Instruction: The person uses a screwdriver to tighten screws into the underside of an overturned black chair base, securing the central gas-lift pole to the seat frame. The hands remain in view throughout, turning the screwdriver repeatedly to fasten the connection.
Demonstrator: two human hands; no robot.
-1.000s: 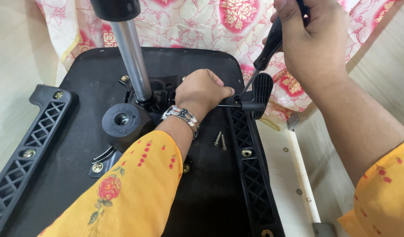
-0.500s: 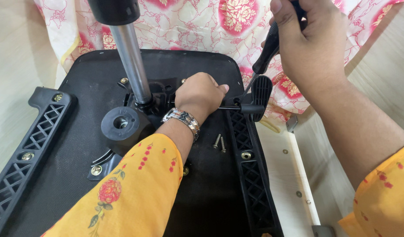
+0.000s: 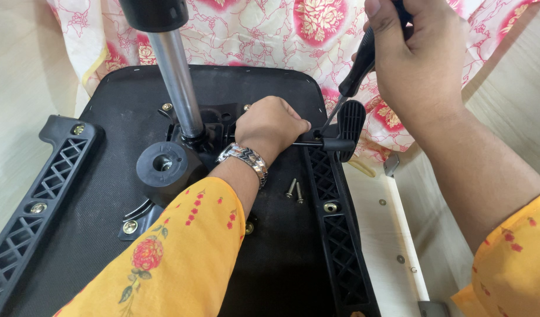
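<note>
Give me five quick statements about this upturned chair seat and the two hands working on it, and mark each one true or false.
1. The right hand holds a black-handled screwdriver. True.
2. The left hand lies flat on the wooden floor. False: it rests closed on the mechanism under the chair seat.
3. Two loose screws lie on the seat's underside. True.
4. The metal column lies on its side. False: it stands up from the mechanism.
5. The left wrist is bare. False: it wears a metal watch.
</note>
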